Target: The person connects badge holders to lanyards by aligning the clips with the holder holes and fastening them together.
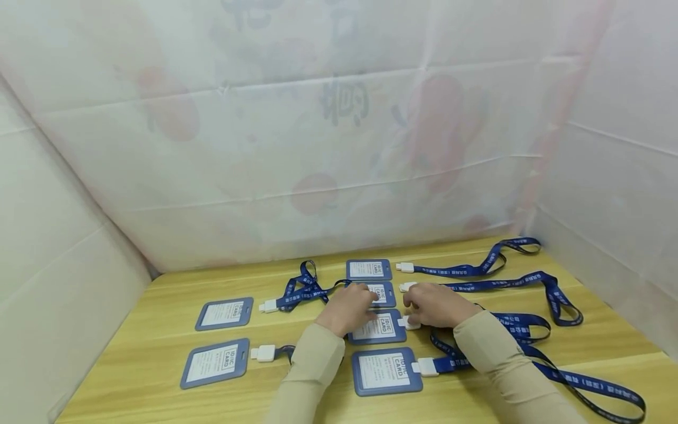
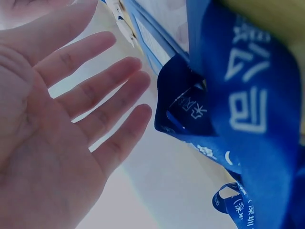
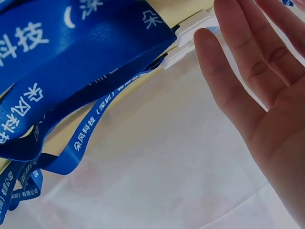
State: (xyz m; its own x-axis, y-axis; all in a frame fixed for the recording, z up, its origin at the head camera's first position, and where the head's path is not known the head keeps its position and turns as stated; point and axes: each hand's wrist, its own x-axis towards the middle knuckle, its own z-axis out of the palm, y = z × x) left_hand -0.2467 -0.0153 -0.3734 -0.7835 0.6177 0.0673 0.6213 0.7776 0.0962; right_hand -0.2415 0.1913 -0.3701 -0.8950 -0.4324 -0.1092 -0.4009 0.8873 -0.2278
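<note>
My left hand (image 1: 349,309) is over the second and third blue badge holders in the middle column. Its spread fingers (image 2: 107,102) hold nothing in the left wrist view; the lower badge holder (image 1: 375,327) lies partly under it. To the right, my right hand (image 1: 436,304) is beside a white clip (image 1: 411,323) at that holder's slot. Its visible fingers (image 3: 238,62) look extended in the right wrist view, with the thumb out of frame. Partly covered by my left hand is the other badge holder (image 1: 385,294); a separate white clip (image 1: 407,287) lies near its slot.
A front badge holder (image 1: 386,372) has its clip (image 1: 426,367) at the slot. Another holder (image 1: 369,270) lies at the back. Two more holders (image 1: 225,314) lie at left beside clips. Blue lanyards (image 1: 551,291) spread across the wooden table (image 1: 143,359); a pale curtain (image 1: 254,147) hangs behind.
</note>
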